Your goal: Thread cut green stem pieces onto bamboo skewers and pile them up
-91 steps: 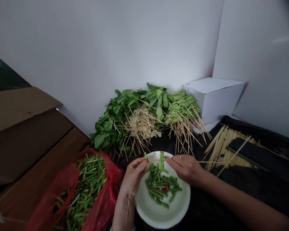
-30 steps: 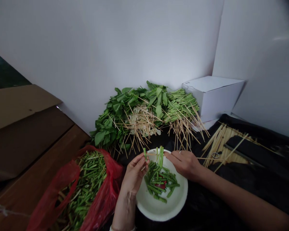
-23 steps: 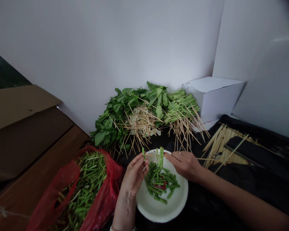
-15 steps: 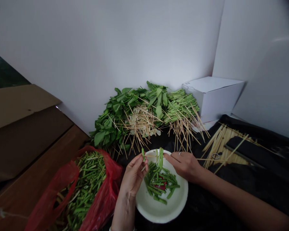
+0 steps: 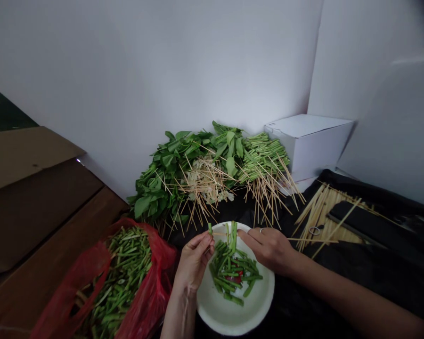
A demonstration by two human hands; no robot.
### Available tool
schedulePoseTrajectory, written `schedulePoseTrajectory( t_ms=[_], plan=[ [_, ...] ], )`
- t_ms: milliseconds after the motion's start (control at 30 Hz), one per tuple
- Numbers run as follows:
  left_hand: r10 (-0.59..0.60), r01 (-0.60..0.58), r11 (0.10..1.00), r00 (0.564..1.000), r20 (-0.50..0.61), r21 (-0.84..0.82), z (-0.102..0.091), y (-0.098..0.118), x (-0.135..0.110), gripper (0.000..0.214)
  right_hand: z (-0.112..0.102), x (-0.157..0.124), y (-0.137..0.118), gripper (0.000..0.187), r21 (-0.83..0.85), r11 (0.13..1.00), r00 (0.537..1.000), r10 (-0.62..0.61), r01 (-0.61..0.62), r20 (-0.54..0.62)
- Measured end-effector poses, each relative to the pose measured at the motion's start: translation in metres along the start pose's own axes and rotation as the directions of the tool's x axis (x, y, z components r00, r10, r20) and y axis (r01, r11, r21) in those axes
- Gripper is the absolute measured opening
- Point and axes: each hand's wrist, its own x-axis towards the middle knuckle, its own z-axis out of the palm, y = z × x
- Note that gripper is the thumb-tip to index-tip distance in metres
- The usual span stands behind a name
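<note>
My left hand [image 5: 197, 256] pinches a short green stem piece [image 5: 210, 229] between thumb and fingers, above the left rim of a white bowl [image 5: 235, 325]. In my right hand [image 5: 270, 247] is a thin wooden skewer [image 5: 219, 234], its front end reaching left to the stem piece; whether it has pierced that piece I cannot tell. Several green stem pieces [image 5: 233, 235] hang upright on the skewer just left of my right fingers. Inside the bowl lie more cut green stems [image 5: 238, 270], partly covering the red pattern on its bottom.
Left stands a red plastic bag [image 5: 164, 254] full of cut stems [image 5: 129, 256]. Behind the bowl lie skewered leafy greens [image 5: 155, 183], pale slices [image 5: 207, 176] and green stem bundles [image 5: 265, 153]. Loose skewers [image 5: 313, 212], a black phone [image 5: 356, 217] and a white box [image 5: 311, 141] are at right.
The view has shifted slightly. My left hand's fingers have closed further around the stem piece, and less of it shows above them. The right hand keeps its hold on the skewer.
</note>
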Motion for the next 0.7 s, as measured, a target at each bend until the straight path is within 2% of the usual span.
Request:
schedulePoseTrajectory(
  t_ms=[233, 433, 533, 600, 700],
  plan=[
    [-0.027, 0.026, 0.999, 0.999, 0.023, 0.047, 0.004, -0.003, -0.001, 0.033, 0.000, 0.000, -0.002, 0.026, 0.006, 1.000, 1.000, 0.008, -0.008, 0.004],
    [-0.053, 0.037, 0.991, 0.991, 0.122, 0.130, 0.011, -0.019, -0.002, 0.029, -0.004, 0.005, -0.006, 0.022, 0.030, 1.000, 1.000, -0.005, 0.005, 0.007],
    [-0.011, -0.025, 0.967, 0.990, 0.138, 0.253, 0.010, -0.016, -0.002, 0.028, -0.004, 0.004, -0.002, 0.024, 0.009, 1.000, 1.000, -0.010, 0.010, 0.003],
    [0.042, -0.122, 0.895, 0.980, 0.192, 0.428, 0.007, -0.012, 0.000, 0.026, -0.002, 0.003, 0.003, 0.025, -0.010, 1.000, 1.000, 0.003, -0.003, -0.018],
    [0.085, -0.304, 0.654, 0.939, 0.332, 0.693, 0.000, -0.008, 0.005, 0.017, 0.000, 0.001, 0.009, 0.024, -0.029, 0.998, 0.998, 0.047, -0.048, -0.051]
  ],
)
